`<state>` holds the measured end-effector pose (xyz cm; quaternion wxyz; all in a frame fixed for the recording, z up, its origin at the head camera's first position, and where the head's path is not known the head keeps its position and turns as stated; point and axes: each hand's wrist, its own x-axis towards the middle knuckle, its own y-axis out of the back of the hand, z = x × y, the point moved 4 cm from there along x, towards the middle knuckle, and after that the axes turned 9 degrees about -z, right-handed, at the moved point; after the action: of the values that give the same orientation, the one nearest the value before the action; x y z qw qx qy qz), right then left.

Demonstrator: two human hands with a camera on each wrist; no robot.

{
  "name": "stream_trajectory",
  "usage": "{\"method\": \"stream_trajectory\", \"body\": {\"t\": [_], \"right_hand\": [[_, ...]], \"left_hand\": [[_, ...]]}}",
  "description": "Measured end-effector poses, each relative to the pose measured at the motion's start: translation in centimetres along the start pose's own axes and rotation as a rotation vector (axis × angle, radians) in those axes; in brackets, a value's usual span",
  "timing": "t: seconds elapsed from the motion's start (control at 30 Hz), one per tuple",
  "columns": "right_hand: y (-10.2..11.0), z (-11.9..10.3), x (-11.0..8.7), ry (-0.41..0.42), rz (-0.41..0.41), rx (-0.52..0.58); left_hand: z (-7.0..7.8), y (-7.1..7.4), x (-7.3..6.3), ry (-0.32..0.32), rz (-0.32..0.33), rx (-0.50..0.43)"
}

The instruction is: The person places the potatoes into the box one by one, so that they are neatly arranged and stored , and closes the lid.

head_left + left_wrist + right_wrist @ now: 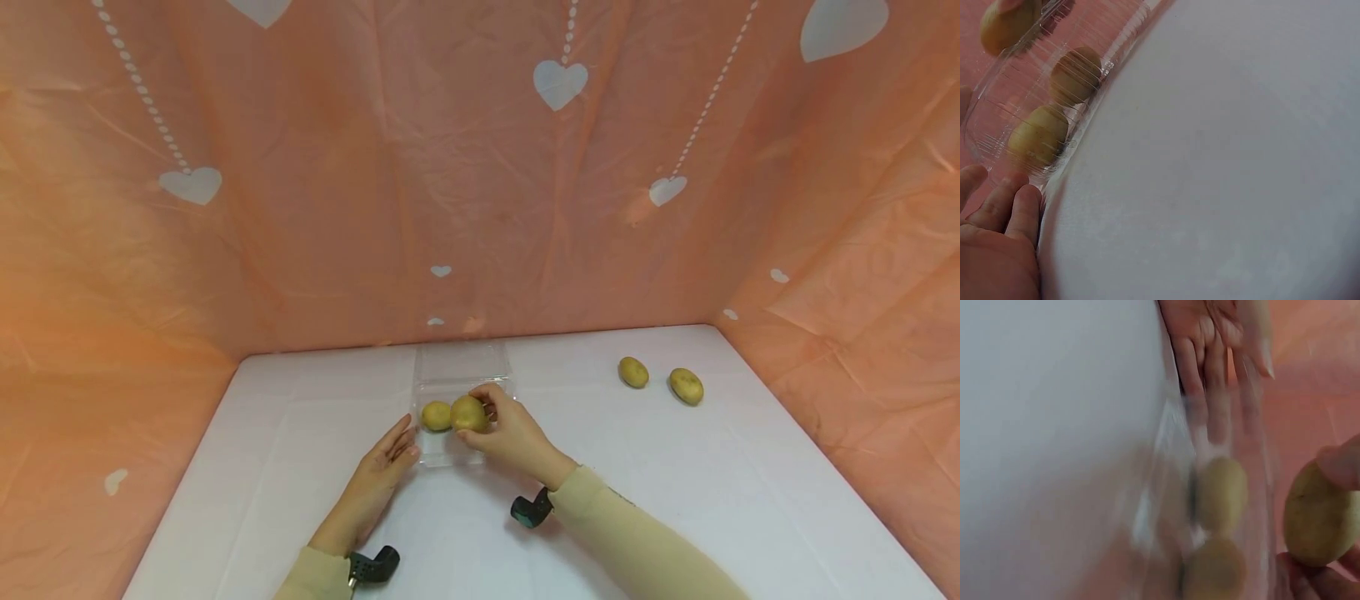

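My right hand [519, 437] holds a yellowish potato [468, 414] between thumb and fingers above a clear plastic box [442, 457], whose lid [461, 362] is folded back. Two potatoes lie in the box: the left wrist view shows one potato [1039, 139] beside another potato [1076, 76]. From the head, the held potato and right hand hide one of them. At the box's left side is my left hand [377, 477], its fingers extended and holding nothing. In the left wrist view its fingertips [1027, 197] come up against the box wall, though actual contact is hard to judge.
Farther right on the white table [720, 492] lie two more potatoes, a smaller potato [633, 372] and a larger potato [686, 386]. An orange curtain [480, 208] with white hearts encloses the back and sides.
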<state>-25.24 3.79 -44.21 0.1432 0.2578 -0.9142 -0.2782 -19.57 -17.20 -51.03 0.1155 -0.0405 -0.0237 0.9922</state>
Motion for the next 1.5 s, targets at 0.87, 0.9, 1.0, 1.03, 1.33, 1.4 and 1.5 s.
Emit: {"method": "stream_trajectory", "body": {"t": [0.87, 0.9, 1.0, 1.03, 1.33, 1.4, 1.5], "right_hand": [[-3.5, -0.8, 2.5, -0.082, -0.152, -0.053], [-3.6, -0.8, 2.5, -0.089, -0.158, -0.065], [-3.6, -0.8, 2.5, -0.12, -0.179, -0.092], [-3.6, -0.8, 2.5, -0.128, -0.183, -0.098], [-3.7, -0.8, 2.6, -0.159, -0.161, -0.118], [-3.7, -0.8, 2.6, -0.162, -0.153, -0.115], [-3.8, -0.8, 2.6, -0.174, -0.15, -0.102]], "left_hand": [[0.3, 0.0, -0.1, 0.001, -0.009, 0.016], [0.3, 0.0, -0.1, 0.001, -0.009, 0.015], [0.3, -0.1, -0.2, 0.002, -0.009, 0.008], [0.3, -0.1, -0.2, 0.004, -0.008, 0.006], [0.3, 0.0, -0.2, 0.002, -0.021, 0.003], [0.3, 0.0, -0.2, 0.001, -0.024, 0.001], [0.3, 0.0, -0.2, 0.002, -0.024, 0.001]]}}
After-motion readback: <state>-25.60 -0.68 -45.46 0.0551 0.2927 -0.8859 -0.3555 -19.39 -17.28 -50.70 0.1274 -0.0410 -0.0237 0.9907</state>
